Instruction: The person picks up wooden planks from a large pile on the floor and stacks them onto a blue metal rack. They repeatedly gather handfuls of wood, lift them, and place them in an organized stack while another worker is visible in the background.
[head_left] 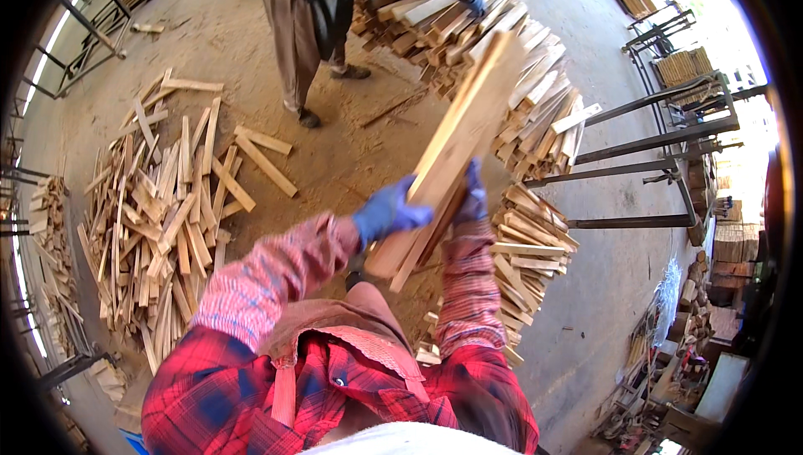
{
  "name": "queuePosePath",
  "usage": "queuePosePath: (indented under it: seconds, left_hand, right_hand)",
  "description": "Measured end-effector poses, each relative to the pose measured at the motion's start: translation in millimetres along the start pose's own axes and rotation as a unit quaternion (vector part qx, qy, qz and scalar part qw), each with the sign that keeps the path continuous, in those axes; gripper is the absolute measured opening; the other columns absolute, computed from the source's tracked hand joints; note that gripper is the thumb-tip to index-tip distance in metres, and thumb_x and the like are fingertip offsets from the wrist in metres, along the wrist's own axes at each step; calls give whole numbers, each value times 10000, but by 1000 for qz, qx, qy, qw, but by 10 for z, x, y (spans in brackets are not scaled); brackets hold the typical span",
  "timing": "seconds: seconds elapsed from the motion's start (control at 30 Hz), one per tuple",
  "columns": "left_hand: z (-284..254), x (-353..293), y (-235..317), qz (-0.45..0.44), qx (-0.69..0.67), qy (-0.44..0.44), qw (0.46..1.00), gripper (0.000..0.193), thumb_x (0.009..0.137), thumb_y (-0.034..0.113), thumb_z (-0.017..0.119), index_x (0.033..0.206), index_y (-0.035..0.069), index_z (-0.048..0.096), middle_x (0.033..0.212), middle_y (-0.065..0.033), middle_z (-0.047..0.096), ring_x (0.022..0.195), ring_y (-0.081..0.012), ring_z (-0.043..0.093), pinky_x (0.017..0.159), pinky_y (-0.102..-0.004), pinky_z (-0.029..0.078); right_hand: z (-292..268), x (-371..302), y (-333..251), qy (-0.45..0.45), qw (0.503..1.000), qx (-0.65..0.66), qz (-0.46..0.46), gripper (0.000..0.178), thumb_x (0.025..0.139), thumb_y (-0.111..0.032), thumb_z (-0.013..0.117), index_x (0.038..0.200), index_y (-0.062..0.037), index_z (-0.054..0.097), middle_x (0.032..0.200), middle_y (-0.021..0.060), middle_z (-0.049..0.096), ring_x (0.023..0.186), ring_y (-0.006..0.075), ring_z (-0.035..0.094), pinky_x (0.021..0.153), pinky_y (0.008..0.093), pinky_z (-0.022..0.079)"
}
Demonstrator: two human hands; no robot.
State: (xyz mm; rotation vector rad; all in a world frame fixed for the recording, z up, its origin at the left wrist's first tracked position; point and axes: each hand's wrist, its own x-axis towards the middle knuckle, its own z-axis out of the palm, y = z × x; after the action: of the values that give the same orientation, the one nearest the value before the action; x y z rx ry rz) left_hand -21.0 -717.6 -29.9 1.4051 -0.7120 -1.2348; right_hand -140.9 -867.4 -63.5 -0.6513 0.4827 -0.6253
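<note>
Head view. The person, in a red plaid shirt and blue gloves, holds a bundle of wooden slats [456, 150] in front of the chest, tilted so that its upper end points up and to the right, away from the body. The left hand [386, 212] is closed around the bundle's left edge near its lower end; the right hand [473, 196] is closed on the opposite edge at about the same height, so the slats lie clamped between the two hands, with the lower end projecting just below them. The bundle is lifted clear of the floor [335, 145], which is dusted with sawdust.

To the person's left, a loose heap of short slats [155, 221] lies scattered on the floor. Directly right of the right forearm stands a stacked pile of slats [531, 246], and a larger stacked pile [493, 53] extends behind the raised bundle. A second person [314, 28] stands near the top of the view, beside the larger pile. Dark metal racks [661, 137] stand at the right, with further stacked wood behind them.
</note>
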Motion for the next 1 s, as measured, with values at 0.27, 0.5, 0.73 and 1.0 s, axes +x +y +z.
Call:
queuePosePath:
  seconds: [0.27, 0.5, 0.73, 1.0]
  left_hand:
    - [-185, 2309, 2509, 160, 272, 216, 924, 442, 737, 373, 660, 972, -1, 636, 868, -125, 650, 751, -164, 618, 632, -262, 469]
    - [-1024, -44, 511, 206, 337, 187, 900, 631, 796, 236, 657, 1302, -20, 381, 1134, -205, 566, 1034, -259, 581, 874, -341, 467]
    - [-1088, -4132, -2394, -502, 258, 428, 706, 322, 802, 342, 550, 817, 46, 674, 690, -171, 625, 593, -303, 624, 510, -430, 489]
    - [-41, -5798, -3982, -510, 16, 621, 594, 436, 751, 401, 604, 954, 17, 647, 873, -177, 645, 797, -259, 616, 736, -369, 473]
  right_hand:
    - [680, 1970, -2404, 322, 911, -230, -115, 592, 780, -463, 601, 1257, -135, 484, 1210, 145, 499, 956, 272, 546, 857, 385, 435]
    - [-1057, 1167, 372, 65, 913, -367, 167, 90, 848, -187, 523, 793, -122, 550, 698, 8, 534, 628, 154, 511, 543, 305, 434]
    - [256, -444, 2641, -183, 723, -386, 543, 281, 842, -333, 585, 1037, -144, 514, 931, 60, 551, 796, 227, 543, 683, 364, 442]
    - [1364, -1072, 3474, -278, 561, -569, 533, 525, 855, -387, 537, 1296, -124, 427, 1264, 130, 507, 1090, 284, 526, 887, 416, 419]
